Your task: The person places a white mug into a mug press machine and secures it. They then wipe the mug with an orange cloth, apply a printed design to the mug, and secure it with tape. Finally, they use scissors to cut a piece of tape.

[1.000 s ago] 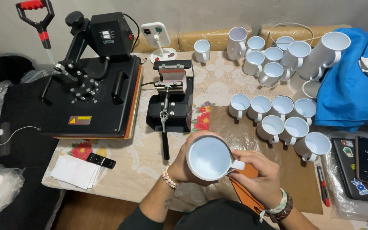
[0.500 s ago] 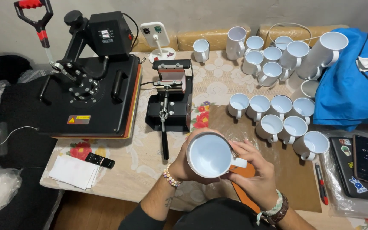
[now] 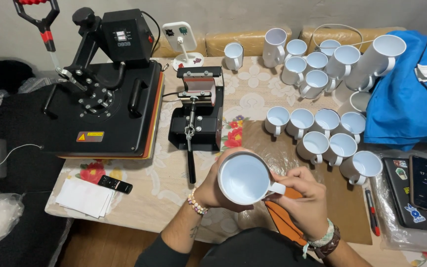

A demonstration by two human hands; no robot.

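Lace-patterned tablecloth (image 3: 253,94) below; left hand (image 3: 213,185) cups glossy white mug (image 3: 243,178); right hand (image 3: 305,198) pinches its handle.

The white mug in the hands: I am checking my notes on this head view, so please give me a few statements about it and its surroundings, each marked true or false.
1. Both hands hold the white mug, the left hand around its body and the right hand by its handle. True.
2. The held mug is full of dark liquid. False: its inside looks empty and white.
3. The mug press stands on the table beyond the held mug. True.
4. The flat heat press stands right of the mug press. False: it stands to its left.
5. A group of white mugs stands on the table to the right. True.
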